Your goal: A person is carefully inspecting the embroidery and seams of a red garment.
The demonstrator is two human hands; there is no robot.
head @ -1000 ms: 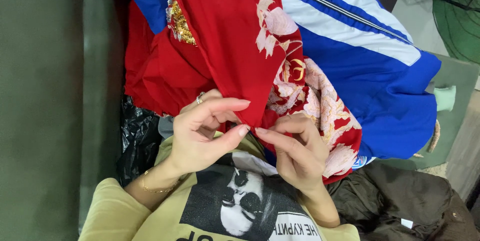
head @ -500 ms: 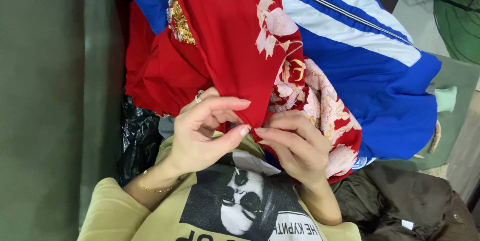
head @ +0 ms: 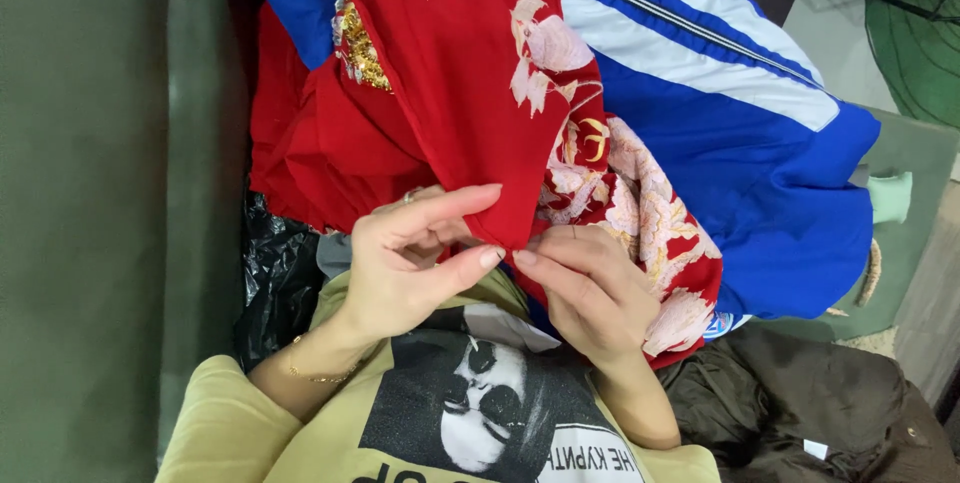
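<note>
A red fabric garment [head: 450, 73] with pale pink floral print and gold embroidery hangs down the middle of the view. My left hand [head: 410, 258] pinches its lower edge between thumb and fingers; a ring and a thin gold bracelet show on that hand and wrist. My right hand [head: 590, 288] grips the same edge just to the right, fingertips almost touching those of the left. Both hands rest over a yellow-beige printed T-shirt [head: 460, 413] with a black-and-white face picture.
A blue garment with white stripes [head: 740, 113] lies behind the red fabric on the right. A dark brown jacket [head: 800, 403] sits at lower right, black plastic [head: 275, 283] at left. A green couch surface [head: 90, 193] fills the left side.
My hands have shifted very slightly along the red fabric's edge; the fingers keep their pinch. Otherwise nothing has moved.
</note>
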